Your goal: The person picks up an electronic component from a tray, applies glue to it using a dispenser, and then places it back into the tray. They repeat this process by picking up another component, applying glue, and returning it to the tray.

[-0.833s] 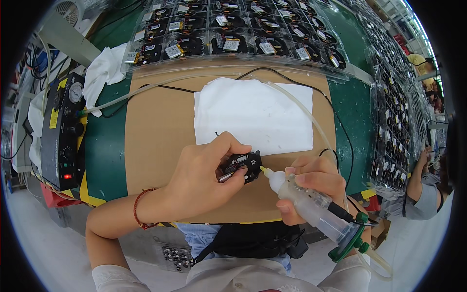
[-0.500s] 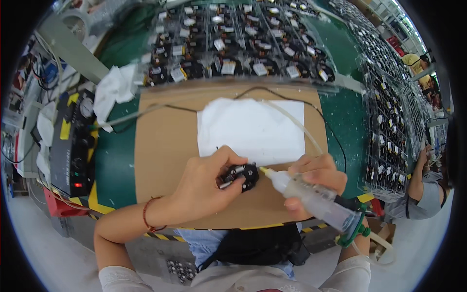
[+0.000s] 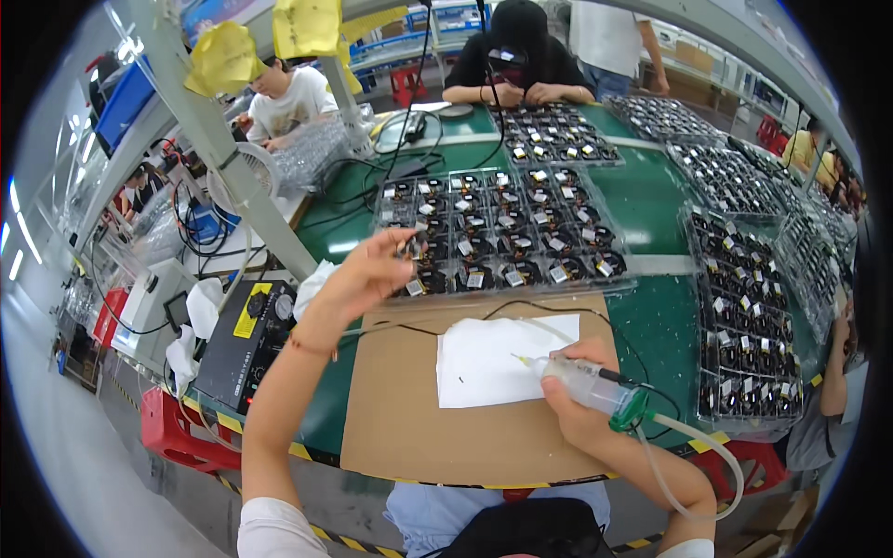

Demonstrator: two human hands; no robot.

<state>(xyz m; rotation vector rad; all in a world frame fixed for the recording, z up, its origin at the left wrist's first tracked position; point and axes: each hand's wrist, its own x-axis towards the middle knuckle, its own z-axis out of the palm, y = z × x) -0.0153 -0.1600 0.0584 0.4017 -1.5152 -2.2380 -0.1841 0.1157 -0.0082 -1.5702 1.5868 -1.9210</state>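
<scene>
My left hand [image 3: 365, 272] is stretched forward to the left front part of a clear plastic tray [image 3: 484, 293]. Between its thumb and fingers is a small black round part [image 3: 413, 247], partly covered by the fingers. Rows of similar black parts with white labels fill the tray's pockets. In my right hand [image 3: 579, 395], closed around its barrel, is a dispensing syringe [image 3: 595, 385] with a green cap and an air tube. Its thin tip points left over a white paper sheet [image 3: 484, 372].
Cardboard [image 3: 419, 437] covers the table's near side. A black dispenser box [image 3: 246, 339] with a gauge stands at left, beside a metal post [image 3: 223, 158]. More filled trays [image 3: 744, 316] line the right. A cable and tube cross the cardboard. Other people work across the table.
My left hand has carried the black part from beside the syringe tip forward to the tray. The syringe stays in my right hand over the paper. The view has tilted up.
</scene>
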